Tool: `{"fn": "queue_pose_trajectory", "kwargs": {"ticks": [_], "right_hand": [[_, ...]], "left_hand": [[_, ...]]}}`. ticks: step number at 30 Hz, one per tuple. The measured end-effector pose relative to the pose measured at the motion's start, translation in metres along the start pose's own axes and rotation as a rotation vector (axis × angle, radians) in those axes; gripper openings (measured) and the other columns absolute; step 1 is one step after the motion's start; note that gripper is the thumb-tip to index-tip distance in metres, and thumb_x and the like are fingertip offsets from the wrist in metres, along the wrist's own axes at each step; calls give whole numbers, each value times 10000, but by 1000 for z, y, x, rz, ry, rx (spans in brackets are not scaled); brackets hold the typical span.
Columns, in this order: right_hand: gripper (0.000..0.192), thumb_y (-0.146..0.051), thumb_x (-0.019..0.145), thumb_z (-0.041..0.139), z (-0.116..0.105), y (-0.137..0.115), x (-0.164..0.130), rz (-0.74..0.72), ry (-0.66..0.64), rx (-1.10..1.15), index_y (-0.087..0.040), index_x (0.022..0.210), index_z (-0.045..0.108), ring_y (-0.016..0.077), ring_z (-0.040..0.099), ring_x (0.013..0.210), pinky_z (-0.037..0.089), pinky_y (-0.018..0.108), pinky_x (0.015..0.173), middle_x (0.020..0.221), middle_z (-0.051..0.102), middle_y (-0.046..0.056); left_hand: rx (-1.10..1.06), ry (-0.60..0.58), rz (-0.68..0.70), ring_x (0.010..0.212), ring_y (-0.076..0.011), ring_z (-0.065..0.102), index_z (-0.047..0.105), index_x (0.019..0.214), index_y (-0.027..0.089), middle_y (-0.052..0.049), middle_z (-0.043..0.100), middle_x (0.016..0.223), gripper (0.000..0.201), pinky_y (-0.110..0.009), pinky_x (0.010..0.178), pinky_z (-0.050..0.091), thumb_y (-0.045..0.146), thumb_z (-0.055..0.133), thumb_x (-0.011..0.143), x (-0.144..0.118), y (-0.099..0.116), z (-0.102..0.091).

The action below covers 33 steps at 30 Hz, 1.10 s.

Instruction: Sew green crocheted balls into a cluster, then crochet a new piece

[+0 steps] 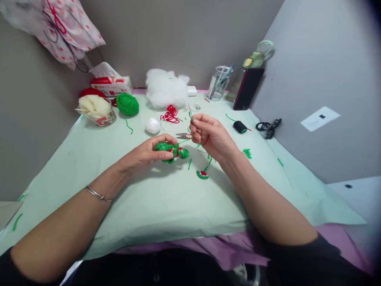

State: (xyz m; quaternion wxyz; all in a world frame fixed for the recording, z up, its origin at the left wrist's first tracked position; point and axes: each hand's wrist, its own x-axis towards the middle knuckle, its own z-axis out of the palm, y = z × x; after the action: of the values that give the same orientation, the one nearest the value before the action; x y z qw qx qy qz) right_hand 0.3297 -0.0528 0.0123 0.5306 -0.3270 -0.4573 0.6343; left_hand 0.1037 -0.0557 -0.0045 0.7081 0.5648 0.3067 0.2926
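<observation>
Left hand (149, 153) grasping green-red crochet piece (172, 152) mid-frame; right hand (210, 135) pinching needle (190, 111), green strand taut. Stitching looks underway, unfinished; small round piece (203, 174) loose on tabletop (149, 206).

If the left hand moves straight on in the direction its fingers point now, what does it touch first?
The left hand points right, across the green crochet piece it already holds. Past that, probably the right hand, close beyond it; depth is hard to judge, so it might pass just below.
</observation>
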Motion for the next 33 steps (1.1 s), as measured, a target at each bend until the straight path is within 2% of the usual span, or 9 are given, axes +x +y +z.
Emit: {"fn": "queue_pose_trajectory", "kwargs": {"ticks": [4, 9, 14, 20, 24, 26, 29, 33], "right_hand": [[295, -353, 768, 830, 2, -1, -1, -15, -11, -38, -178, 854, 608, 33, 484, 502, 376, 183, 499, 691, 614, -62], [318, -373, 743, 847, 4, -1, -2, 0, -9, -46, -177, 840, 615, 42, 505, 513, 382, 182, 496, 686, 614, -56], [330, -377, 723, 859, 4, 2, -1, 23, -7, -44, -179, 847, 626, 45, 502, 517, 380, 180, 487, 690, 618, -54], [333, -377, 723, 856, 1, 2, 0, 20, 12, -49, -174, 824, 613, 36, 492, 510, 377, 177, 489, 687, 613, -57], [339, -377, 709, 866, 1, 1, 0, 18, 28, -46, -175, 820, 617, 37, 484, 505, 371, 183, 488, 687, 616, -53], [339, -385, 697, 873, 3, 1, -1, 17, 27, -73, -177, 816, 632, 47, 485, 521, 379, 193, 494, 687, 609, -49], [309, -391, 699, 872, 5, 1, -3, 0, -2, -153, -179, 791, 667, 73, 497, 583, 412, 211, 530, 682, 591, -40], [265, -402, 721, 862, 6, 1, -4, -58, -51, -302, -183, 770, 721, 105, 517, 662, 461, 245, 621, 707, 616, -19]], "left_hand": [[75, 29, -9, 724, -153, 560, 707, 940, 201, -9, 655, 816, 311, -277, 687, 409, 464, 804, 806, 0, -3, 1], [192, -20, -21, 759, -164, 597, 697, 921, 212, -16, 689, 881, 235, -289, 714, 444, 327, 837, 771, 1, -3, 2], [208, -76, 19, 844, -183, 654, 676, 1012, 219, -35, 729, 945, 232, -303, 776, 485, 282, 793, 822, 4, -6, 3], [65, 68, 71, 774, -148, 644, 672, 1031, 248, 11, 708, 876, 307, -275, 742, 488, 247, 840, 774, 4, -9, 7], [-8, 169, 117, 725, -121, 590, 729, 861, 209, 0, 692, 842, 155, -253, 701, 469, 289, 837, 783, 5, -8, 10], [-48, 220, 108, 717, -124, 583, 746, 817, 197, -5, 681, 818, 173, -259, 689, 476, 334, 845, 781, 6, -7, 10], [-99, 289, 84, 719, -129, 602, 777, 895, 190, 0, 674, 784, 227, -260, 693, 501, 357, 863, 768, 6, -6, 9], [-163, 296, 82, 721, -134, 646, 751, 1015, 183, -6, 710, 825, 287, -257, 688, 533, 314, 856, 783, 7, -4, 5]]}}
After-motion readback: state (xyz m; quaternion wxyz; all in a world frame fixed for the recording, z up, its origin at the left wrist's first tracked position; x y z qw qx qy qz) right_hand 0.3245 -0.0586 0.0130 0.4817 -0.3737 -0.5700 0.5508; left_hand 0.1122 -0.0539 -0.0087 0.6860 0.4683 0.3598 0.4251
